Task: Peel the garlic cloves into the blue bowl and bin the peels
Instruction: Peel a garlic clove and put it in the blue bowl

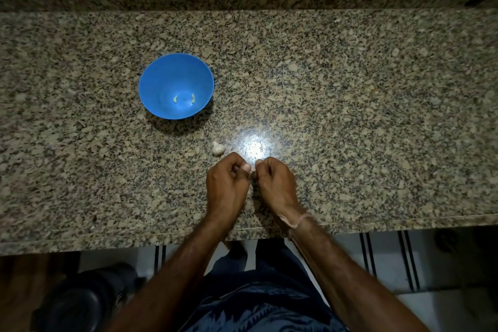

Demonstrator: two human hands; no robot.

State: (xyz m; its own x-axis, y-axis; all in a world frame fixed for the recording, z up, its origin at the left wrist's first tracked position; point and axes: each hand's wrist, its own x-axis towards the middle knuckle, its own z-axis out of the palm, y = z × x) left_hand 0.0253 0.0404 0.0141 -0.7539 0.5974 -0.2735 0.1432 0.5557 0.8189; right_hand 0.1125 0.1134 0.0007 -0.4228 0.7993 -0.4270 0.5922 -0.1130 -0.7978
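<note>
The garlic clove [252, 172] is just a pale sliver pinched between both curled hands, left hand [227, 183] and right hand [275, 183], low over the desk [350, 116]. Something that small could pop loose and skid off the near edge, and skin flakes would vanish on that speckled stone. The blue bowl [161, 81] sits well to the left, past the spare garlic piece [217, 148], so a lazy toss might miss.
</note>
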